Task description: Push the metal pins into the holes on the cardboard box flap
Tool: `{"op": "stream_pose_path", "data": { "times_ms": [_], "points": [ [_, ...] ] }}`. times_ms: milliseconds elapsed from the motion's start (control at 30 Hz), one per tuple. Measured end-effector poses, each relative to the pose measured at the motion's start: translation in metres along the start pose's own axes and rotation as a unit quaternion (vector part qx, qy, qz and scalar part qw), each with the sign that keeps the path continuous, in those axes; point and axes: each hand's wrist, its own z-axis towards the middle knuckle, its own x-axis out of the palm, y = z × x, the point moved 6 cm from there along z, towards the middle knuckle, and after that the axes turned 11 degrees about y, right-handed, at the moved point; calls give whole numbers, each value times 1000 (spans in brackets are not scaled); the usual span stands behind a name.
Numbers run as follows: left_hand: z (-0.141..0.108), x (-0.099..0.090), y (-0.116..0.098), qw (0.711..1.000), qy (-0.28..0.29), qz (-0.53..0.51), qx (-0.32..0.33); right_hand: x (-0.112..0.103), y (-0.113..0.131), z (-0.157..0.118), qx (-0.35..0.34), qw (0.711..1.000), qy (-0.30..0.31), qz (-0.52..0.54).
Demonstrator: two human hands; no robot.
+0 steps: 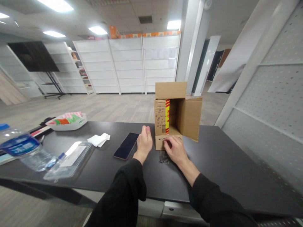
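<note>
A cardboard box point(159, 118) stands on the dark table with its flaps folded out, its opening facing me. Dark round spots dot its left flap and lower flap. My right hand point(175, 148) is at the lower flap, thumb and fingers pinched together; whatever they hold is hidden. Just left of the box, my left hand point(145, 141) is raised and curled closed, thumb up, and its contents cannot be made out. Below the lower flap lies a row of several thin metal nails or screws point(163, 157), close to my right hand.
Left of my left hand lies a phone point(126, 146). Farther left are white tissues point(98, 140), a clear plastic case point(69, 160), a tilted water bottle point(26, 146) and a white basket point(68, 125) with colourful packets. A perforated panel point(272, 104) stands along the right side.
</note>
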Motion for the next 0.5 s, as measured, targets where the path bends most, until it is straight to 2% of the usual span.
{"op": "stream_pose_path", "data": {
  "times_ms": [133,300,400,500],
  "points": [
    [-8,-16,9,994,28,83,-64,-2,0,-1,-1,1000,-9,3],
    [-20,-39,18,981,11,189,-43,-2,-1,-2,3,1000,-13,9],
    [-30,-51,32,956,10,283,-81,-2,-1,-2,1,1000,-16,13],
    [-39,-58,47,933,40,334,-127,-2,-2,-3,3,1000,-17,15]
  ]
}}
